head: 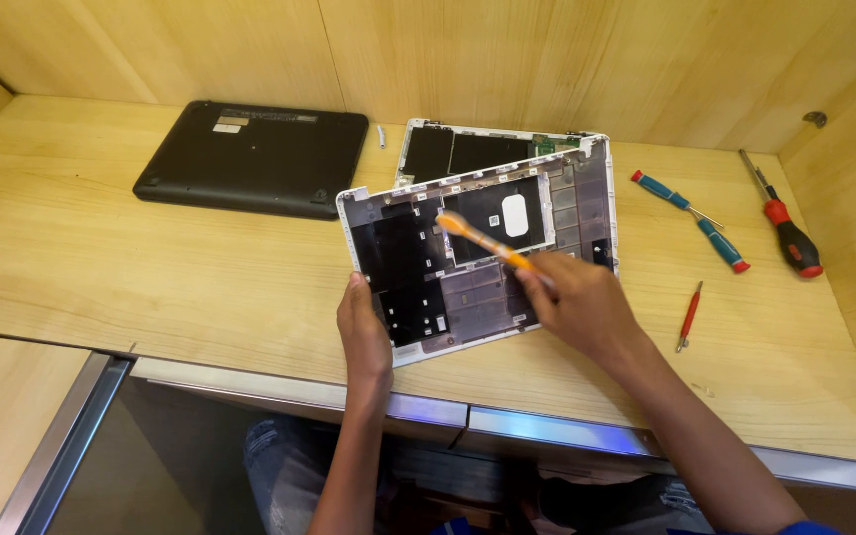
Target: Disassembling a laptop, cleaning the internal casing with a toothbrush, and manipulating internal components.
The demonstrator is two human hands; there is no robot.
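Pale wooden desk carries the work: the left hand clamps the white laptop cover at its near edge, tilting its inside upward, while the right hand closes around an orange brush, probably sweeping dust.

Warm, even light from above my bench; soft shadows, motion blur on my orange tool, edges bowed.
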